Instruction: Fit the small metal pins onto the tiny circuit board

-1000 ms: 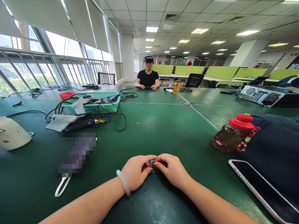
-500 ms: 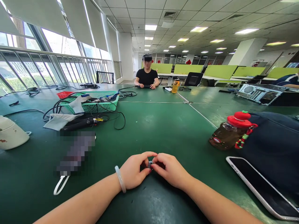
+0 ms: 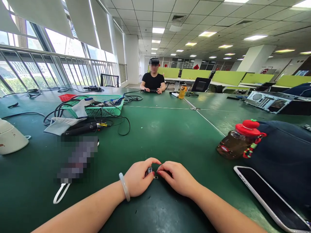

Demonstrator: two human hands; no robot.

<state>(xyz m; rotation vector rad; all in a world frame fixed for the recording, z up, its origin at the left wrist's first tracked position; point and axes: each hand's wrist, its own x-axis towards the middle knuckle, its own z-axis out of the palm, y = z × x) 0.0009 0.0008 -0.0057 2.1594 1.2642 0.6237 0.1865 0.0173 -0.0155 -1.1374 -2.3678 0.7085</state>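
Observation:
My left hand (image 3: 137, 178), with a pale bangle at the wrist, is closed on a small grey-blue piece (image 3: 149, 169) between thumb and index finger. Most of that piece is hidden by the fingers, and its kind is unclear. A tiny shiny metal bit (image 3: 155, 177) shows just past the left thumb tip; whether it belongs to the piece I cannot tell. Close by on the right, my right hand (image 3: 178, 177) has its thumb and fingertips drawn together. What they pinch, if anything, is hidden. Both hands are low over the green table (image 3: 145, 139).
Left: a blurred-out dark object (image 3: 79, 158) with a white strap, and a green basket (image 3: 104, 110) with gloves and cables. Right: a red-lidded bottle (image 3: 233, 142), a phone or tablet (image 3: 269, 197), a dark bag (image 3: 286, 155). A person (image 3: 153, 79) sits across.
My fingertips have moved slightly apart. The grey-blue piece, between both hands before, now shows within my left fingers, and the metal bit has come into sight.

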